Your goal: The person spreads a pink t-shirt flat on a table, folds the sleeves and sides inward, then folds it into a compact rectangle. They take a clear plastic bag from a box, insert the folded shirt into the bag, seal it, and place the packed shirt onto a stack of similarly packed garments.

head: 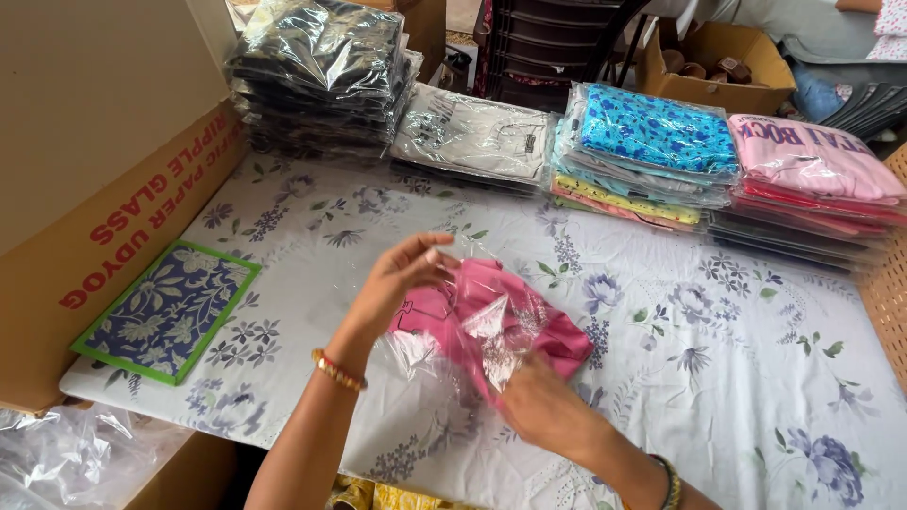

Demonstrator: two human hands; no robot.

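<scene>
A folded pink garment (510, 326) sits partly inside a clear plastic bag (430, 354) above a table with a white floral cloth (737, 378). My left hand (397, 279) pinches the bag's upper edge at the garment's left side. My right hand (543, 406) grips the bag and the garment from below at the near side. Both wrists wear bangles.
Stacks of bagged garments line the table's far side: black (321, 71), grey-white (472, 132), blue and multicoloured (647, 151), pink and red (812, 170). A blue floral board with a green rim (165, 312) lies at left beside a large cardboard box (85, 179). Loose plastic (66, 453) lies lower left.
</scene>
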